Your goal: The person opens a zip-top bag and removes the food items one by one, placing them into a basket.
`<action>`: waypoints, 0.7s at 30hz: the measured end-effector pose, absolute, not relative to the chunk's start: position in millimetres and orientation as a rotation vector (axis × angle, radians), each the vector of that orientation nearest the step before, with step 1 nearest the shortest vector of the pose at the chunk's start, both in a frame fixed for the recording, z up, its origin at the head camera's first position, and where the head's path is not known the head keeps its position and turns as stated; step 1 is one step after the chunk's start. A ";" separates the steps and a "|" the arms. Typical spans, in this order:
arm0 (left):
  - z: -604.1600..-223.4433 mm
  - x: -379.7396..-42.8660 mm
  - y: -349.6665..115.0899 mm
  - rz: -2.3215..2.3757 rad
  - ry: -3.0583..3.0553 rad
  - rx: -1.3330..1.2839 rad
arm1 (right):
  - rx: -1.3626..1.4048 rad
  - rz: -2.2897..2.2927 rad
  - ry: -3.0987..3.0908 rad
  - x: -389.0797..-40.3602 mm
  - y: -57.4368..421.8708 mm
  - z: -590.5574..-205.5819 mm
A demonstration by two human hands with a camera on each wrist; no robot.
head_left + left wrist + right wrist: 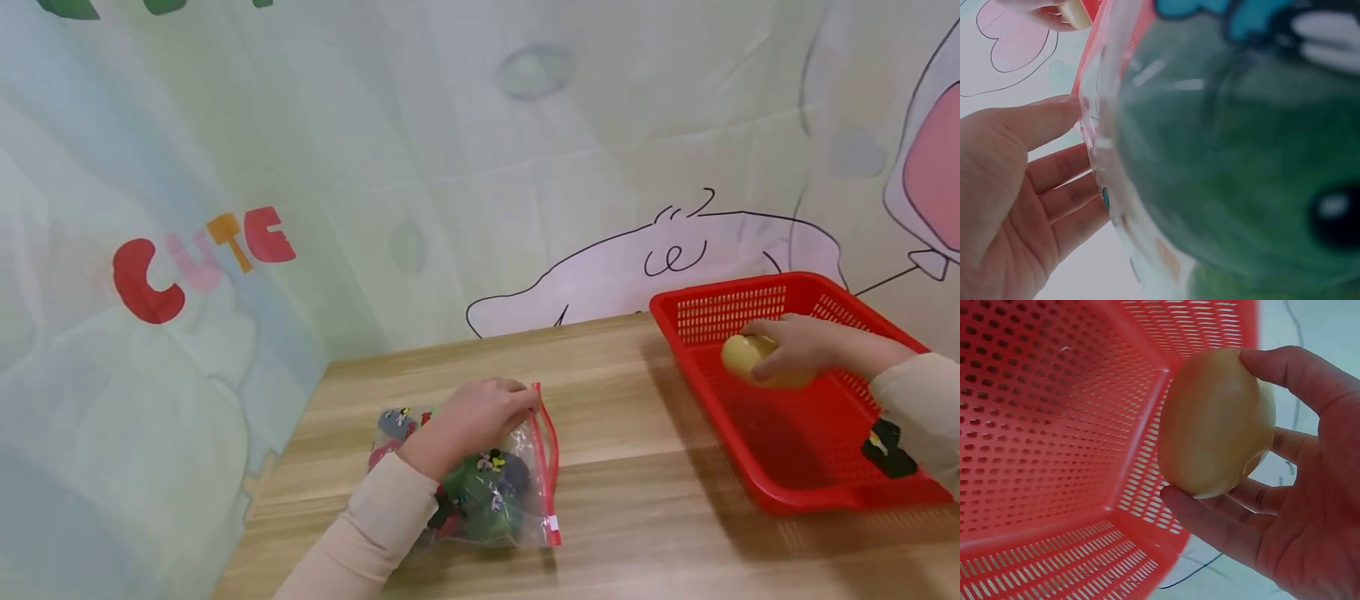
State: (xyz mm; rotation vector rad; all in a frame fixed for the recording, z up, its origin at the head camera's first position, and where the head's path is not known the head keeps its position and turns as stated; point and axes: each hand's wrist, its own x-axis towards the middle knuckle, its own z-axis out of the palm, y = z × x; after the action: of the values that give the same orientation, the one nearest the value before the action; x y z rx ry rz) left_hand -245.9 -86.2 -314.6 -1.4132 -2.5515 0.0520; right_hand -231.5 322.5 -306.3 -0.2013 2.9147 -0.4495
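Observation:
My left hand (480,417) pinches the open edge of a clear zip bag (1100,140) with a red zipper strip (551,467). The bag lies on the table, printed with cartoon figures. Inside it are a large green round thing (1210,137) and other coloured things, partly covered by my hand and the prints. Over at the right, my right hand (806,343) grips a smooth yellow potato (1216,425) between thumb and fingers. In the head view the potato is within the outline of a red plastic basket (720,408), above its floor.
The wooden table (615,433) runs between bag and basket. Behind it hangs a pale backdrop (420,167) with cartoon drawings and coloured letters. The basket has slotted walls and a raised rim.

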 end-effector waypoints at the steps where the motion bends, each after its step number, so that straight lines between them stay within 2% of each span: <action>1: -315.2 -246.2 -86.5 0.051 -2.556 -1.411 | -0.196 -0.481 2.883 -233.9 322.2 -308.8; 13: -315.0 -247.2 -87.3 0.051 -2.574 -1.398 | -0.180 -0.552 2.812 -281.0 308.0 -318.7; 21: -320.9 -246.1 -88.4 -0.012 -2.522 -1.434 | -0.222 -0.513 2.888 -300.5 309.7 -344.2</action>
State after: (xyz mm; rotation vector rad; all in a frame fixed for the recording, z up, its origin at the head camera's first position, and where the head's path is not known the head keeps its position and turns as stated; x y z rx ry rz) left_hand -246.1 -88.4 -320.9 -1.4342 -2.5221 -0.0118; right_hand -300.5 309.7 -344.2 -0.2217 2.8881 -0.5126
